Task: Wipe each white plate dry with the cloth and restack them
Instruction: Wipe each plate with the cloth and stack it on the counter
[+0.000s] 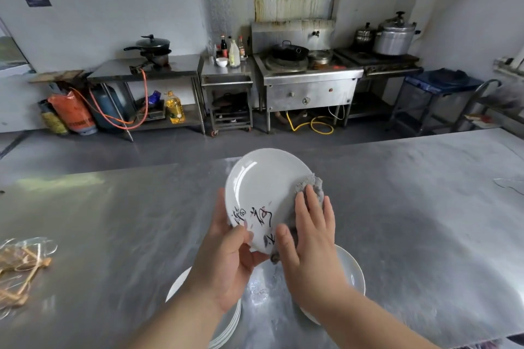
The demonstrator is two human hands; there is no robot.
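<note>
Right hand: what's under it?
A grey cloth, pressed flat against the white plate that the left hand grips. The cloth's middle is hidden by the right hand. Lower down, the forearm covers part of another plate on the steel table.

Far side: bare worktop (411,221) stretches beyond the raised plate (263,187) and off to the right.
Near left: plate stack (226,329) blocks.
Near right: more plates (353,272).
Between them: narrow bare strip.
Left edge: stick bundle (22,269).

A plate stack (226,326) lies left of a single plate (351,272) on the table (425,221), below the held plate (263,187).
</note>
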